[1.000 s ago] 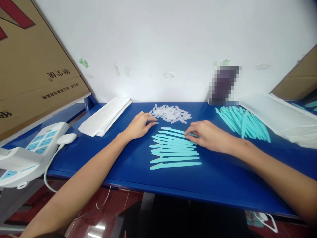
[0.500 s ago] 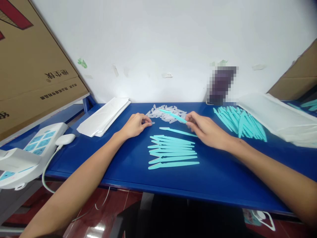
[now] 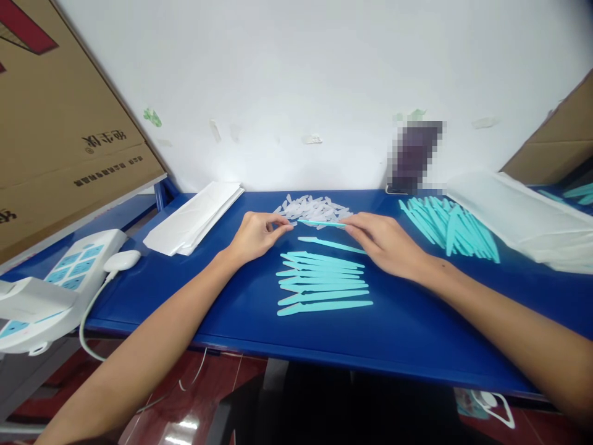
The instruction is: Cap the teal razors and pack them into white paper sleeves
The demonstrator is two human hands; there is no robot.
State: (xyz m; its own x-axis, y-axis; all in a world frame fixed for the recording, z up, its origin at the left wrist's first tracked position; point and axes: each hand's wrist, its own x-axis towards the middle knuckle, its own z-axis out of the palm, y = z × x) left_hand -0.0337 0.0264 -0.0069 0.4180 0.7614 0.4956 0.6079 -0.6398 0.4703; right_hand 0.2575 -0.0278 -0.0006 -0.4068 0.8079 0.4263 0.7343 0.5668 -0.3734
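Between thumb and fingers my right hand [image 3: 380, 240] pinches the handle end of a turquoise eyebrow razor [image 3: 323, 223], its head pointing left. My left hand [image 3: 260, 235] pinches a small translucent blade cap [image 3: 292, 225], close to the razor's head; whether they touch I cannot tell. Behind both hands lies a pile of translucent caps [image 3: 315, 207]. Just below the held razor, a single turquoise razor [image 3: 330, 245] lies on the blue table [image 3: 222, 309]. Nearer me is a row of several turquoise razors [image 3: 324, 284], heads to the left.
A heap of turquoise razors [image 3: 449, 228] lies at right, beside a whitish plastic bag [image 3: 523, 216]. Folded white sheets [image 3: 192, 219] lie at left, near a white power strip [image 3: 74, 272] with a cable. A phone-like dark object [image 3: 414, 157], blurred out, leans on the wall. A large cardboard box [image 3: 69, 111] stands left.
The razor in my right hand has swung from a slant to nearly level and dropped slightly. My left hand has moved a little right with the cap, nearer the razor's head.
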